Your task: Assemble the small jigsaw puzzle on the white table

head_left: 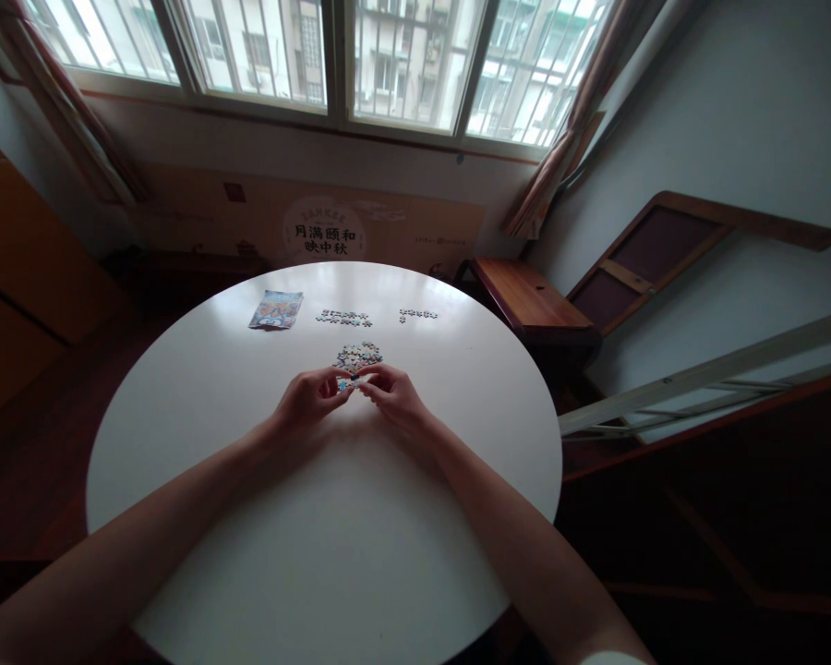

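Note:
My left hand (309,395) and my right hand (394,392) meet over the white round table, fingertips almost touching. Each is closed in a pinch on small jigsaw puzzle pieces (354,377), one of them dark; whether these are joined together I cannot tell. Just beyond my fingers lies a loose pile of jigsaw pieces (360,355) in mixed colours. Farther back, a partly joined group of pieces (344,318) lies flat, and to its right a short, bent strip of pieces (417,314).
A colourful printed packet (277,309) lies at the far left of the white table (305,554). Behind the table on the right stands a wooden stool or bench (530,291). A large printed box or board (388,222) leans below the barred windows.

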`<state>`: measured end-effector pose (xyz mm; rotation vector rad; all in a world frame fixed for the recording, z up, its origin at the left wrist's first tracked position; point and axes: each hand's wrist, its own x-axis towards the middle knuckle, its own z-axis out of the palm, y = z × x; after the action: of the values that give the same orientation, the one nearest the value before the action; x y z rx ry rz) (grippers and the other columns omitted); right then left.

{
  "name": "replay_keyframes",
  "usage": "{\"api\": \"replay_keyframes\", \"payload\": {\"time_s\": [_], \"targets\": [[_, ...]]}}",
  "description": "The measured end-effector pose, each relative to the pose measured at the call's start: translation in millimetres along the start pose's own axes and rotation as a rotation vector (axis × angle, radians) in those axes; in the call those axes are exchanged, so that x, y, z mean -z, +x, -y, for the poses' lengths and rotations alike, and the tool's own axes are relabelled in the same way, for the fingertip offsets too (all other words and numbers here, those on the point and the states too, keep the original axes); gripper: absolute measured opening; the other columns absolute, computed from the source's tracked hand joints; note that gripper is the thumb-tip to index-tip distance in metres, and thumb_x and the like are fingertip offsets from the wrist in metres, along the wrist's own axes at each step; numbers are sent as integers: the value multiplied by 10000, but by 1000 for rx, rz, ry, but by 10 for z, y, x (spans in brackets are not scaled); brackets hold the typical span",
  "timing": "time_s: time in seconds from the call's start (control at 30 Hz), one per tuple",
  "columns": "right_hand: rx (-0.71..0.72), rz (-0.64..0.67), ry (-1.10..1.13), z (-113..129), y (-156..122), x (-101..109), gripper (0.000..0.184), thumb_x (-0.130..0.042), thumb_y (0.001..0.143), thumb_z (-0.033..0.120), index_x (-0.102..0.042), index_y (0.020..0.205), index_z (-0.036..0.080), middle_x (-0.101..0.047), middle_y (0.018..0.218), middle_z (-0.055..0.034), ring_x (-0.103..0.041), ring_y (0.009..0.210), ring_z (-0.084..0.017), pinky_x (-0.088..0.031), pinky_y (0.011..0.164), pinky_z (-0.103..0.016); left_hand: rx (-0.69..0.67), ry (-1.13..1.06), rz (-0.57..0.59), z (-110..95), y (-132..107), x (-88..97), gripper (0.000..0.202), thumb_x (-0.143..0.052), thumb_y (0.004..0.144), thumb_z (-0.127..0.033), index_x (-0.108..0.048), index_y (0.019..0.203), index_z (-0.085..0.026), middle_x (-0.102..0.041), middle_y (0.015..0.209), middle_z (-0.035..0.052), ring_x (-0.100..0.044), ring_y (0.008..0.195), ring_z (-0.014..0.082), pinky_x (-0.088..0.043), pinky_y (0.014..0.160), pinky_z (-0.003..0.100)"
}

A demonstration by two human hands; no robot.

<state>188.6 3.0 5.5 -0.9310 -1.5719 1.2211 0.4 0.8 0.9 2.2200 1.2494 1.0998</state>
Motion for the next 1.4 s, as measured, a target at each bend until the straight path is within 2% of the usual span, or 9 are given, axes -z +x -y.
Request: {"api": "replay_keyframes", "payload": {"time_s": [0.27, 0.33, 0.47, 0.63, 0.77, 0.93, 1.13, 1.27, 1.4], "targets": [[9, -11, -61, -17, -7, -14, 275, -615, 767, 361, -614, 964, 169, -562, 640, 16, -486, 521, -87, -412, 498, -212, 13, 1, 4, 3, 2, 2, 291, -594, 791, -380, -668, 986, -177, -529, 553, -40, -444, 467, 70, -376, 481, 178], [58, -41, -164, -21, -3, 18, 252, -579, 798, 329, -611, 997, 178, -574, 707, -1, -492, 530, -88, -423, 512, -219, 22, -2, 10, -1, 4, 5, 298, -592, 793, -379, -660, 1006, -182, -531, 559, -42, -452, 471, 71, -379, 486, 177], [183, -164, -538, 19, 11, 219, 204, -535, 835, 258, -628, 1004, 191, -592, 862, -39, -520, 605, -99, -449, 636, -250, 38, 3, 20, 14, 7, 0, 280, -579, 804, -367, -655, 1007, -190, -536, 563, -46, -446, 461, 67, -378, 488, 176], [80, -315, -820, 11, 40, 542, 189, -535, 837, 222, -643, 987, 181, -603, 871, -50, -562, 697, -137, -435, 744, -287, 22, -7, 17, 44, 4, -17, 255, -565, 808, -347, -662, 980, -186, -540, 555, -45, -439, 452, 65, -374, 484, 173], [-45, -358, -962, -89, 63, 657, 187, -546, 827, 222, -663, 972, 205, -622, 892, -55, -559, 823, -182, -397, 817, -335, 20, -10, 0, 52, 5, -27, 242, -557, 805, -347, -672, 940, -182, -541, 548, -41, -436, 450, 67, -369, 476, 172], [-105, -387, -1032, -169, 79, 672, 220, -523, 850, 255, -676, 1002, 214, -623, 949, -87, -526, 942, -233, -373, 832, -357, 25, 14, 12, 65, 9, -31, 228, -555, 809, -344, -685, 910, -186, -558, 551, -34, -463, 464, 73, -376, 485, 173], [-74, -397, -1039, -175, 77, 670, 257, -508, 852, 213, -666, 1053, 196, -606, 1002, -93, -523, 946, -229, -387, 842, -355, 12, 20, 31, 47, 6, -35, 223, -542, 821, -336, -689, 896, -185, -567, 565, -29, -470, 466, 72, -377, 487, 171], [-8, -319, -1083, -147, 59, 634, 226, -493, 865, 236, -703, 943, 207, -613, 1018, -81, -514, 926, -218, -394, 846, -346, 14, 18, 32, 44, 3, -39, 225, -540, 825, -332, -687, 893, -175, -548, 530, -33, -470, 459, 75, -372, 485, 174], [-14, -281, -1181, -107, 53, 571, 298, -413, 910, 295, -682, 1004, 205, -605, 1116, -89, -477, 1002, -247, -381, 853, -371, 3, 20, 32, 40, 4, -40, 224, -532, 834, -324, -687, 890, -173, -552, 545, -29, -461, 463, 71, -370, 488, 173]]}}
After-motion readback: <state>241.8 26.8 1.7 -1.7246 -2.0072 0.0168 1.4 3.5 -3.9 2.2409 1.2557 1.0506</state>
